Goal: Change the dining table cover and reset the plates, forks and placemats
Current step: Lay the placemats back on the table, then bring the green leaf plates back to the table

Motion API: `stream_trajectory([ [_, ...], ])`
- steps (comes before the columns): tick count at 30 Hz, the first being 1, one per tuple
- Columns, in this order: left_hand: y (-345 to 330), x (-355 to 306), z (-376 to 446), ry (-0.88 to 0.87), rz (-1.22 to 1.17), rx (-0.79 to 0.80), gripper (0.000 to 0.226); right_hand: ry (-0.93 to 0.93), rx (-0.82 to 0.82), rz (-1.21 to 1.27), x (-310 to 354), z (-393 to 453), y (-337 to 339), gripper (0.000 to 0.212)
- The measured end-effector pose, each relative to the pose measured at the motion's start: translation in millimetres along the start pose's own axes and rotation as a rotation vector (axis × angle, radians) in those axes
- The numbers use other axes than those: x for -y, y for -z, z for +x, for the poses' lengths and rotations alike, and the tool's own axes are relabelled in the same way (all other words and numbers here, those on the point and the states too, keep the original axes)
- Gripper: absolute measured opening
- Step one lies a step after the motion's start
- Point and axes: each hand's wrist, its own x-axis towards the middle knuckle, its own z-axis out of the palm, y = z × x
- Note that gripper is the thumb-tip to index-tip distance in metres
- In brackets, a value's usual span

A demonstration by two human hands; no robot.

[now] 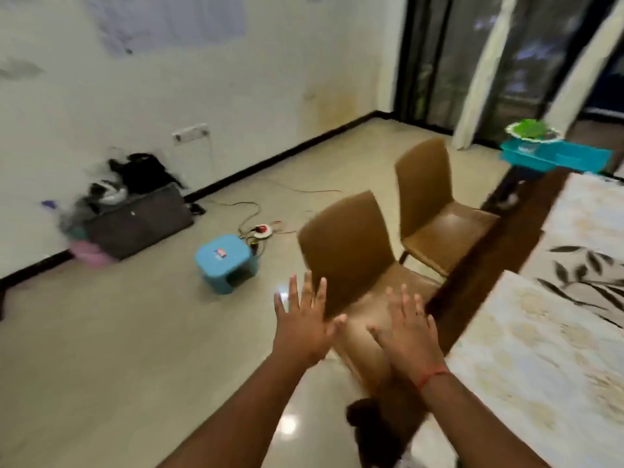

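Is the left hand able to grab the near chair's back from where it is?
Probably yes. The left hand is open and empty, fingers spread right by the edge of the near chair backrest, with nothing between them.

Placemats (540, 363) on dark table (479, 282)

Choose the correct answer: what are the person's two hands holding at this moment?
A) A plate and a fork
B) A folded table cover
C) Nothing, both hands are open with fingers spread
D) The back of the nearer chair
C: the left hand and right hand are both open, fingers spread, in front of the nearer brown chair, gripping nothing.
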Motion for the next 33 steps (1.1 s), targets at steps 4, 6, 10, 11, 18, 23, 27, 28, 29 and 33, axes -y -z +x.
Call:
stream_trajectory([
  [4,45.3,159.4,-6.9,0.216,0.103,-0.068,0.081,0.21,0.03,0.011,149.3,62.9,-10.4,0.082],
  [6,65.4,212.9,-4.9,0.285,0.138,-0.046,0.082,0.299,0.033,-0.016,207.3,93.5,-12.1,0.083],
  [10,84.3,292.7,8.3,0.408,0.171,-0.024,0.088,0.45,0.069,-0.062,297.9,155.2,-30.5,0.086],
  [11,83.1,310.7,13.7,0.431,0.181,-0.018,0.087,0.481,0.081,-0.067,319.0,171.0,-37.2,0.088],
  [18,77.8,409.9,81.1,0.57,0.188,0.028,0.085,0.628,0.205,-0.044,425.6,277.5,-88.6,0.089],
  [23,82.1,456.2,157.3,0.62,0.163,0.037,0.084,0.671,0.225,-0.05,469.9,366.0,-92.3,0.087],
  [27,74.7,487.1,235.4,0.565,0.141,0.058,0.087,0.634,0.21,-0.043,483.0,443.2,-93.0,0.094],
  [28,73.7,495.7,257.6,0.546,0.133,0.053,0.087,0.616,0.204,-0.038,485.6,462.7,-92.5,0.096],
  [29,71.0,506.6,289.4,0.515,0.125,0.06,0.087,0.583,0.197,-0.035,486.9,488.7,-92.0,0.096],
  [33,60.6,530.6,408.4,0.348,0.115,0.094,0.087,0.445,0.151,-0.041,483.1,570.6,-91.8,0.089],
])
